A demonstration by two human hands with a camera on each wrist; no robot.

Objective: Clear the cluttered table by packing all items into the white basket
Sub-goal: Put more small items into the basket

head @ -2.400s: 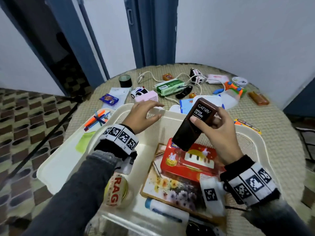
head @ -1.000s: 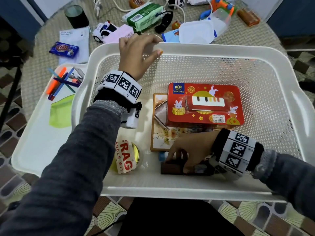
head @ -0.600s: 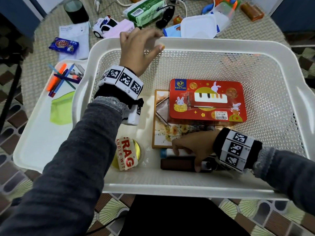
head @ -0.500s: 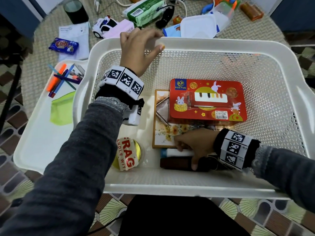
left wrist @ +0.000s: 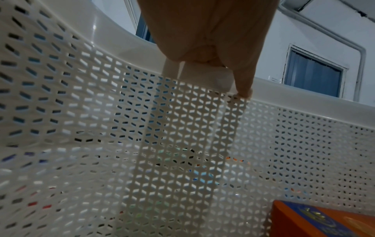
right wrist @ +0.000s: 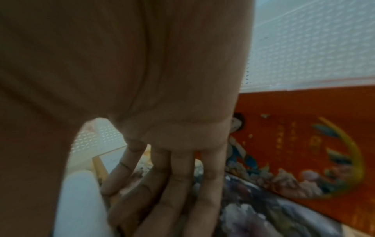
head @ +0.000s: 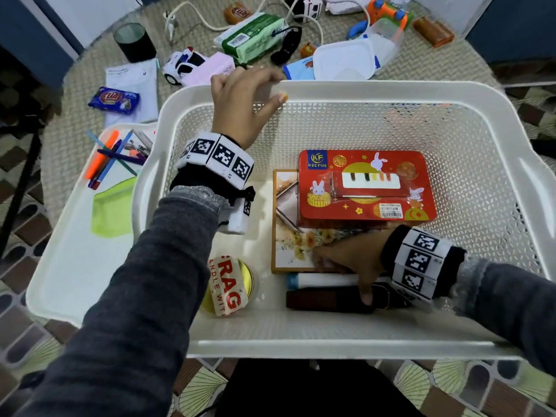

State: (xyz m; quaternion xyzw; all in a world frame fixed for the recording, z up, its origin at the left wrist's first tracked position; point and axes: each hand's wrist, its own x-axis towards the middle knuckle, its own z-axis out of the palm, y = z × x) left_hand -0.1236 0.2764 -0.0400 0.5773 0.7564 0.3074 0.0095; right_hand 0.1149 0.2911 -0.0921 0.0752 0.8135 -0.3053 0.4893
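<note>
Grip of the right hand (head: pixel 350 260): flat and holding nothing, its straight fingers (right wrist: pixel 178 184) laid over the flowered picture board (head: pixel 288 236) while the thumb presses on the dark brown bottle (head: pixel 325 300). That bottle is seen lying on its side on the floor of the white basket (head: pixel 493 182), just inside the near wall and alongside a white tube with a blue cap (head: pixel 319 280). Grip of the left hand (head: pixel 243 106): closed over the far rim of the basket, fingers hooked outside and the thumb (left wrist: pixel 243 83) pressed against the perforated inner wall, so that the basket is steadied. A red tin (head: pixel 365 185) is stacked on the picture board, and a roll of printed tape (head: pixel 230 287) lies to its left. The step in hand is judged to be the settling of the brown bottle into its place, with release apparently complete or nearly so. Much remains to be packed: on the desk (head: pixel 436 67) beyond the rim are seen a green packet (head: pixel 252 37), a toy police car (head: pixel 183 64), a white lidded container (head: pixel 346 61), a dark cup (head: pixel 135 40) and a blue snack wrapper (head: pixel 114 99), among other items. The next move calls for the right hand to be lifted clear of the basket and carried over the far rim to one of these, the nearer ones being easiest to reach, while the basket is held firm by the left.
</note>
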